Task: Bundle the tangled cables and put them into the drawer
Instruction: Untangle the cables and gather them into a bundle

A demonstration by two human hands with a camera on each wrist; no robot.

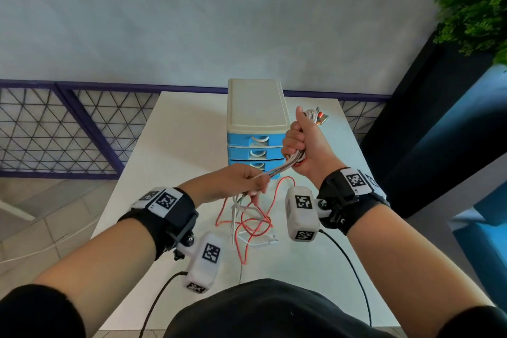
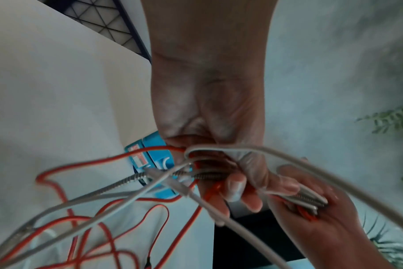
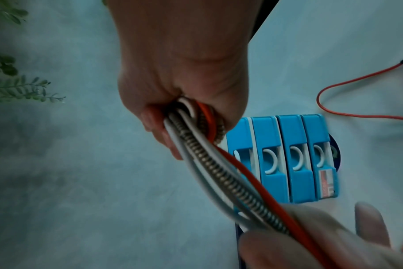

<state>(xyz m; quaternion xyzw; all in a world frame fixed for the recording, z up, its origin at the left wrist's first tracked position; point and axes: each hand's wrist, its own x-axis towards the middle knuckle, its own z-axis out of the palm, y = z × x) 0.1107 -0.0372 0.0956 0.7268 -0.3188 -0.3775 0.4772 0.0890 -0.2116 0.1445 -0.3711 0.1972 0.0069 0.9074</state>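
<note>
My right hand is raised in a fist round a bunch of cables, white, red and metal-braided, with plugs sticking out above the thumb. From that fist the strands run taut down to my left hand, which pinches them between thumb and fingers. Below the left hand the rest of the cables hangs in a red and white tangle onto the white table. Behind the hands stands a small blue drawer unit with a cream top; its drawers look pushed in.
The table's far edge meets a pale wall with a purple mesh fence at the left. A dark planter with green leaves stands at the right. Black leads from the wrist cameras trail over the near table edge.
</note>
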